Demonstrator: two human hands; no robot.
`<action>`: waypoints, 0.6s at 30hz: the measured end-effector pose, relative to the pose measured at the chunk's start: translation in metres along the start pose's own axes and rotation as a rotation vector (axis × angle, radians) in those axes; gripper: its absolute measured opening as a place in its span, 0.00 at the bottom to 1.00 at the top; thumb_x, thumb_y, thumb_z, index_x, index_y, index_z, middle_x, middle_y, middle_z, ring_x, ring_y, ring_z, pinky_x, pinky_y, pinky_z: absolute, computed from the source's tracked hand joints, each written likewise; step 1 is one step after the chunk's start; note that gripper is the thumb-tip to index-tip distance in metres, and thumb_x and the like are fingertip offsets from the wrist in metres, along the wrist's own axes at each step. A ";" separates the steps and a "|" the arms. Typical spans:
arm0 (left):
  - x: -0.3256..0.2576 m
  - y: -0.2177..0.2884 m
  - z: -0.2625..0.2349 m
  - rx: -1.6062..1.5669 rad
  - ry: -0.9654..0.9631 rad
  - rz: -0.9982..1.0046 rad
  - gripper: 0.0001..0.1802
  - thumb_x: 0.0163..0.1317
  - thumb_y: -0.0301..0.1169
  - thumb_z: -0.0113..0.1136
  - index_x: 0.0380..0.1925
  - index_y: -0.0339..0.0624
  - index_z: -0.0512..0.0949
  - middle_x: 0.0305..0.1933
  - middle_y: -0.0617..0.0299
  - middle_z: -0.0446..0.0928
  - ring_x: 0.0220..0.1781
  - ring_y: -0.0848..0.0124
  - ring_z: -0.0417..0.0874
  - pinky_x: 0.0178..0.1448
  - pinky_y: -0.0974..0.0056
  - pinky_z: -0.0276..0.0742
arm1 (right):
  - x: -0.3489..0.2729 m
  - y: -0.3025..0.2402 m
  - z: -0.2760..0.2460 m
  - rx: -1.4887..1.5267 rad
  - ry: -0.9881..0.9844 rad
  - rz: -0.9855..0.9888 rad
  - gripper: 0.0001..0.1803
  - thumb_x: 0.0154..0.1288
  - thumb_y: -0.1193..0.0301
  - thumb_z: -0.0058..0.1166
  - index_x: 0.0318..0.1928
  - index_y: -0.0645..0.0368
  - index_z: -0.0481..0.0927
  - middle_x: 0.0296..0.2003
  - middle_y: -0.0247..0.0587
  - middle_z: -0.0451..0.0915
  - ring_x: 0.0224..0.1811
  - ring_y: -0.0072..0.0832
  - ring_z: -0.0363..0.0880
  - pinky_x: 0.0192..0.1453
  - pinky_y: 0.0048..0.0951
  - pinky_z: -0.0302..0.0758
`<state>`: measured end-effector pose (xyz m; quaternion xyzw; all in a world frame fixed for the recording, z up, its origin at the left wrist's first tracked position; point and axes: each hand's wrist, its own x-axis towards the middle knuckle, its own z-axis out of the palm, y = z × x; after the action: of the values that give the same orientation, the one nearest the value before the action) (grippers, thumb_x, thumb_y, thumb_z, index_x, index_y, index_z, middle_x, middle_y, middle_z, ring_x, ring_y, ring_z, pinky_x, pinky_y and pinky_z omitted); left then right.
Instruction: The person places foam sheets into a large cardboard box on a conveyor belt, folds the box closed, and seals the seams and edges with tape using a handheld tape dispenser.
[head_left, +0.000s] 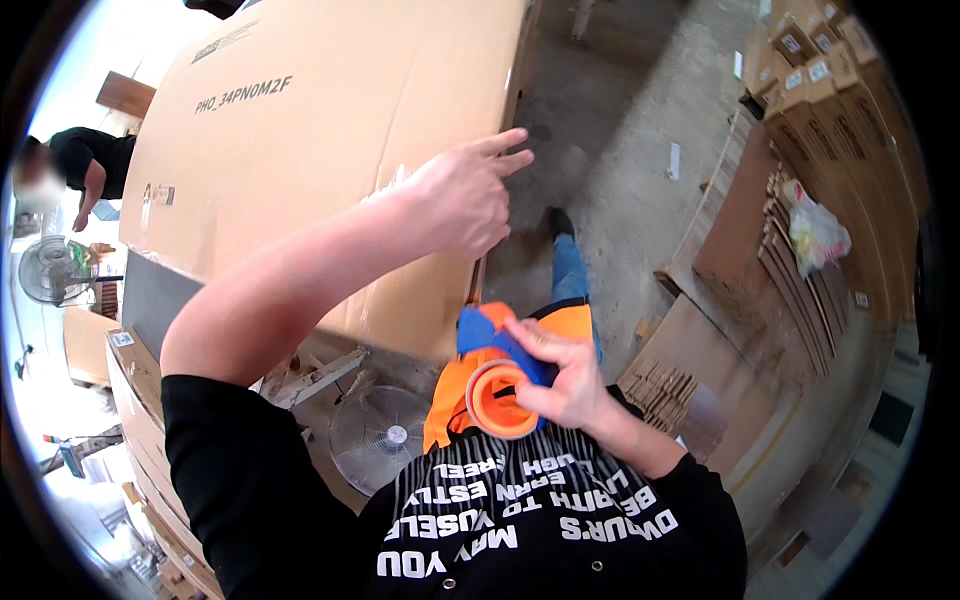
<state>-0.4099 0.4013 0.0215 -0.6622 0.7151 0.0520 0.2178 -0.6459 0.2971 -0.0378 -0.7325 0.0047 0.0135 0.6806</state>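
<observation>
A large flat cardboard box (330, 190) lies in front of me, its long edge running away on the right. My left hand (462, 195) is at that edge, palm down, with two fingers stretched out past it and the others bent; I see nothing held in it. Close to my body, my right hand (565, 380) grips an orange and blue tape dispenser (505, 345) by its side. The dispenser's round orange hub (503, 400) faces up toward me. It is held just off the box's near corner, apart from the cardboard.
A floor fan (390, 435) stands below the box's near edge. At the far left, another person (95, 165) bends beside a second fan (55, 270). Stacked cartons (830, 120), flat boards (740, 220) and a plastic bag (818, 235) are on the right.
</observation>
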 end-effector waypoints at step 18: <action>-0.111 0.131 0.052 -0.281 0.247 -0.274 0.56 0.55 0.61 0.61 0.72 0.31 0.52 0.78 0.47 0.50 0.80 0.54 0.48 0.81 0.53 0.44 | -0.065 0.060 0.044 0.457 0.074 0.126 0.27 0.49 0.70 0.55 0.53 0.65 0.81 0.47 0.42 0.84 0.50 0.32 0.83 0.60 0.33 0.76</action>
<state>-0.5214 0.5381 -0.0118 -0.7782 0.6255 0.0395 0.0395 -0.7134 0.3356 -0.0988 -0.5576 0.0783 0.0277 0.8260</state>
